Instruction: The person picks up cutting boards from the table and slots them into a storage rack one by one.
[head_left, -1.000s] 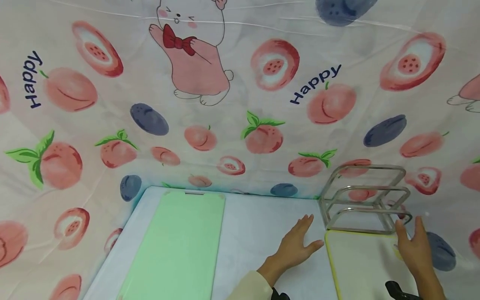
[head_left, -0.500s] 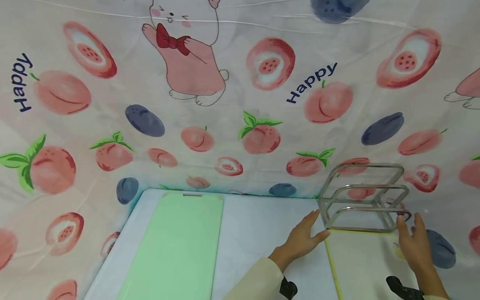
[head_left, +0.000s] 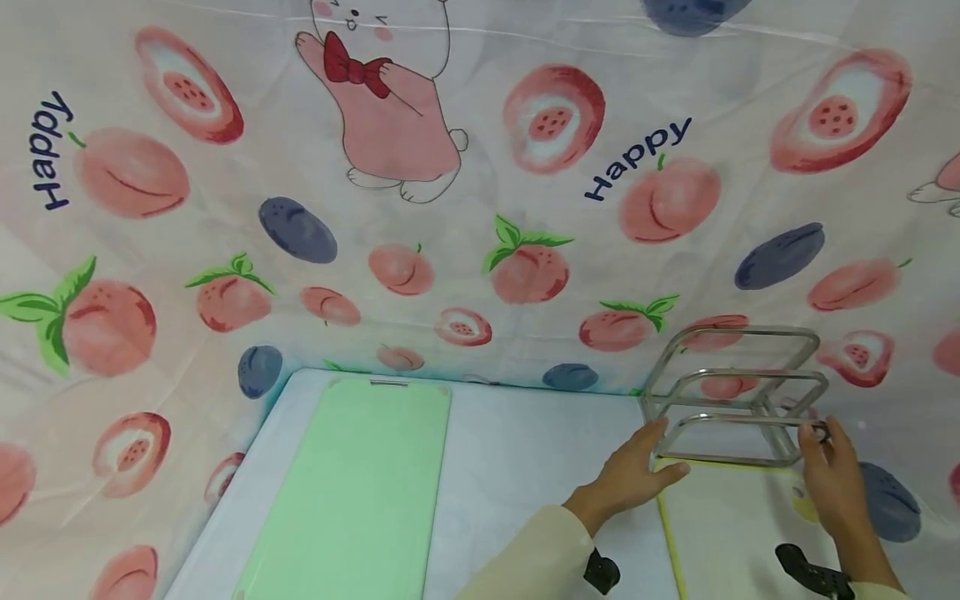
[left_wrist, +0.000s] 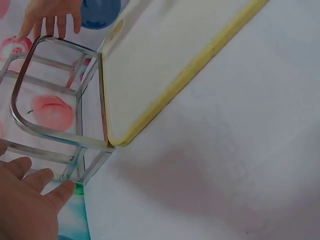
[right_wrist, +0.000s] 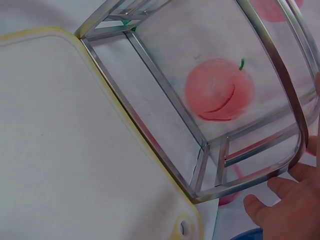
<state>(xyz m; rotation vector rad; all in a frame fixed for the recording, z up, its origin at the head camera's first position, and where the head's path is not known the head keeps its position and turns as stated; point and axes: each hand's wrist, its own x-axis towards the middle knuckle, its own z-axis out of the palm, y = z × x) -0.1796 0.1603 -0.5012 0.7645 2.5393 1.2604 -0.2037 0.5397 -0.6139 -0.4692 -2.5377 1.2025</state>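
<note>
A silver metal rack (head_left: 742,418) with several rounded upright loops stands at the back right. My left hand (head_left: 626,475) is at its left side, fingers stretched along the frame. In the left wrist view the spread fingers of the left hand (left_wrist: 27,200) overlap the lower bars. My right hand (head_left: 834,479) is at the rack's right side, fingertips against the front loop. The right wrist view shows the right hand (right_wrist: 292,200) along the outside of that bar. A white cutting board with a yellow edge (head_left: 742,525) lies flat directly in front of the rack.
A light green board (head_left: 360,492) with a slot at its far end lies to the left on the white tabletop (head_left: 510,467). Behind rises a cloth (head_left: 480,150) printed with peaches. Its folds run close behind the rack and down both sides.
My left hand has moved right and forward, up to the rack's left side. The right hand has moved slightly in against the right side. The rack stays in place.
</note>
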